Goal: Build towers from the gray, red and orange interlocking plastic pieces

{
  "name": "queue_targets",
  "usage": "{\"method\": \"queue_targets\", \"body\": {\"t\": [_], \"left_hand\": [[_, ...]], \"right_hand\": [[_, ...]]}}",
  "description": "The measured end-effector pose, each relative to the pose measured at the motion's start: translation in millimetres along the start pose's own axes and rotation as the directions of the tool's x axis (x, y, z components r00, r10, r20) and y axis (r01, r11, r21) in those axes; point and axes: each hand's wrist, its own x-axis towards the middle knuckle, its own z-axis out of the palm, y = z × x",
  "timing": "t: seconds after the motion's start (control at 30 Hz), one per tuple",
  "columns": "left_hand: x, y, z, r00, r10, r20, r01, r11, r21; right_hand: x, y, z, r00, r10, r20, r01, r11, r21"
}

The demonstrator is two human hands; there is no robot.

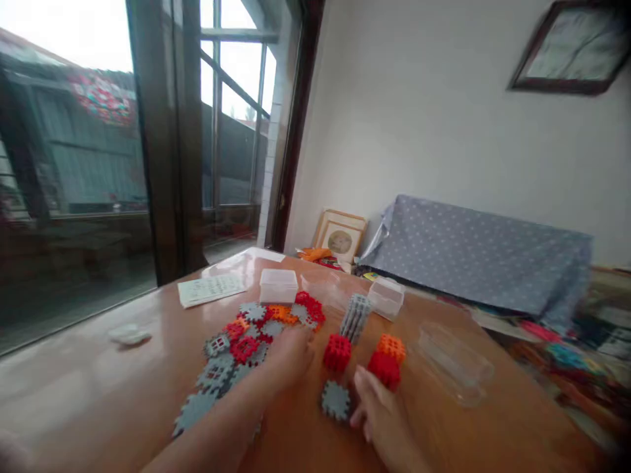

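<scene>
The right hand (pixel 379 414) is resting on the table (pixel 98 394), fingers loosely open and holding nothing, its tips touching a grey tile (pixel 336 400) lying flat just beside it. The left hand (pixel 290 358) is lying palm down at the edge of the tile pile (pixel 246 341); its grip is hidden. Two red cubes (pixel 338 353) and an orange cube (pixel 392 347) are standing just beyond.

Wooden table (pixel 73 394) bears scattered tiles (pixel 236 348), boxes (pixel 279 286), perhaps paper (pixel 210 289).
</scene>
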Motion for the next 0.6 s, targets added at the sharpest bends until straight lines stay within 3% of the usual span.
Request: {"method": "queue_targets", "body": {"t": [0.13,0.3,0.47,0.6], "left_hand": [[7,-17,-18.0,0.995,-0.050,-0.089,0.056,0.996,0.072],[17,-51,-25.7,0.949,-0.180,-0.258,0.232,0.954,0.189],[24,-80,-22.1,0.939,-0.275,-0.206,0.314,0.931,0.186],[23,-83,-21.4,0.945,-0.278,-0.174,0.309,0.933,0.186]], "right_hand": [[0,3,-1,0.999,-0.020,-0.035,0.019,0.999,-0.026],[7,12,-1,0.998,-0.055,-0.007,0.055,0.998,-0.039],[12,19,-3,0.996,-0.085,0.002,0.085,0.996,-0.016],[12,19,-4,0.997,-0.081,-0.015,0.081,0.997,-0.014]]}}
